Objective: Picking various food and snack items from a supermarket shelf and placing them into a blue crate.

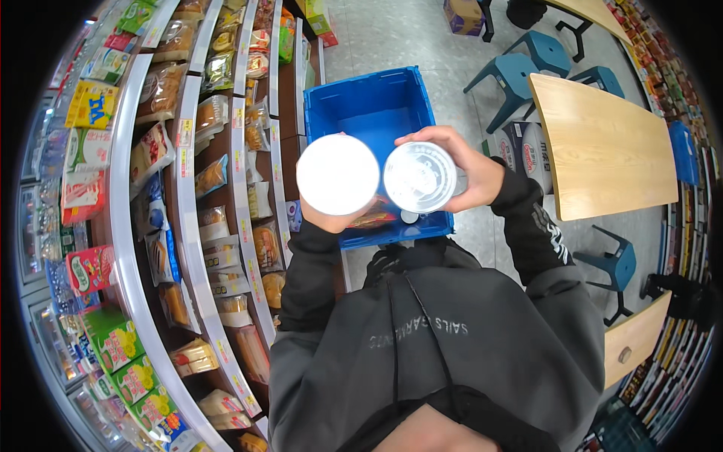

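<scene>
My left hand point(330, 218) is closed around a round container with a plain white top point(337, 175), which hides most of my fingers. Beside it, my right hand point(476, 172) grips a round container with a clear plastic lid point(420, 178), thumb and fingers wrapped round its side. The two tops are almost level and very close together. Both containers are held above a blue plastic crate point(369, 84). Partly hidden at the crate's near end lie a red and yellow package point(372, 219) and a small white round thing point(409, 217).
Shelves on my left hold bagged bread point(160, 90) and bright snack packs point(90, 105). To the right stand a wooden table point(610, 147), blue stools point(508, 79) and a printed carton point(527, 151). More packed shelves point(681, 83) line the far right.
</scene>
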A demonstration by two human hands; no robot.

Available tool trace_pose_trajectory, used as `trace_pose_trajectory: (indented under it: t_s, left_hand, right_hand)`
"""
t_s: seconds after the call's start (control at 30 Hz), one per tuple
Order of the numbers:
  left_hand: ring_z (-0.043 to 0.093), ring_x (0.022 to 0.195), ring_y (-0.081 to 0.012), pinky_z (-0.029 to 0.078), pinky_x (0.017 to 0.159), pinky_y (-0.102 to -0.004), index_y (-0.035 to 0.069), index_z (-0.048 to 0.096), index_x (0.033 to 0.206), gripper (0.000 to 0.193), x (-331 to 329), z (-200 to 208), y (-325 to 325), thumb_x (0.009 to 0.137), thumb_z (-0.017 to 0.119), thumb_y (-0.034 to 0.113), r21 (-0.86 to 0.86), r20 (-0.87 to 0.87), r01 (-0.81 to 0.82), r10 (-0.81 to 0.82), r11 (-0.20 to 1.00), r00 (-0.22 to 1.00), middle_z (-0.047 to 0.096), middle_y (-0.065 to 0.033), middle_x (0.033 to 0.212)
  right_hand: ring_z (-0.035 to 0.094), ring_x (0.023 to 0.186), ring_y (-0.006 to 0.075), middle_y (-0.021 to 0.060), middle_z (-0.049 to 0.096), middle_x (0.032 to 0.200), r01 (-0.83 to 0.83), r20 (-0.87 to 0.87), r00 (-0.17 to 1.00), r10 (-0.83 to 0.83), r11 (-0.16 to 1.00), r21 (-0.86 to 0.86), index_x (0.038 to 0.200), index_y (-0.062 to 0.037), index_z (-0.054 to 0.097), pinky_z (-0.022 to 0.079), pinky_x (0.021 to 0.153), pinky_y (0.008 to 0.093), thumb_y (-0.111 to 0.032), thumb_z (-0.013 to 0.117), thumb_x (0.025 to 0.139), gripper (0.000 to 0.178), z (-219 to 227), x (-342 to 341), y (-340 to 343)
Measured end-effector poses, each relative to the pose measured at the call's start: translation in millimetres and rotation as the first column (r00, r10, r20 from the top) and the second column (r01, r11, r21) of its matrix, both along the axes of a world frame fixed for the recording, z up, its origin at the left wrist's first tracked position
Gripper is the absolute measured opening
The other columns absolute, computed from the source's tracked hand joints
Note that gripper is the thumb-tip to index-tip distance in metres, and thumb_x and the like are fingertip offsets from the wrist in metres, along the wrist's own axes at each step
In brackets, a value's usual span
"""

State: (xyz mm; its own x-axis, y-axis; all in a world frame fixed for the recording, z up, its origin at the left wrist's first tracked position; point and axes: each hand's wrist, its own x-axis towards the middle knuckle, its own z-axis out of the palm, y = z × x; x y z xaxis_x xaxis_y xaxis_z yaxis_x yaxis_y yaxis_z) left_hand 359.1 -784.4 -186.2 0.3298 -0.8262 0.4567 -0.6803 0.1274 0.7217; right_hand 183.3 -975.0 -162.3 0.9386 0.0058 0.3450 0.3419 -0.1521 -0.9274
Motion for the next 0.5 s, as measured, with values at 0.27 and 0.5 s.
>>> trace_pose_trajectory:
  t_s: [0.27, 0.5]
  left_hand:
    - [0.036, 0.123, -0.0282, 0.032, 0.098, -0.0370, 0.002, 0.030, 0.127, 0.095, -17.0, -25.5, -24.8, 0.052, 0.084, 0.025, -0.052, -0.387, 0.289, -0.286, 0.956, 0.877, 0.035, -0.0190, 0.133]
    - [0.032, 0.125, -0.0244, 0.028, 0.100, -0.0354, 0.001, 0.026, 0.131, 0.097, -60.5, -110.6, -18.8, 0.055, 0.082, 0.023, 0.152, -0.685, 0.410, -0.203, 0.899, 0.700, 0.032, -0.0151, 0.135]
  right_hand:
    - [0.040, 0.116, 0.0218, 0.0132, 0.039, 0.121, 0.012, -0.286, 0.958, 0.033, 0.988, 0.152, 0.127, -0.0029, 0.027, 0.033, 0.097, 0.0336, -0.011, 0.073, 0.060, 0.082, -78.5, -8.2, 1.2]
    - [0.038, 0.119, 0.0240, 0.0142, 0.040, 0.121, 0.009, -0.391, 0.913, 0.116, 0.953, 0.303, 0.127, -0.0047, 0.023, 0.030, 0.099, 0.0340, -0.013, 0.078, 0.058, 0.089, -154.4, -18.8, 13.9]
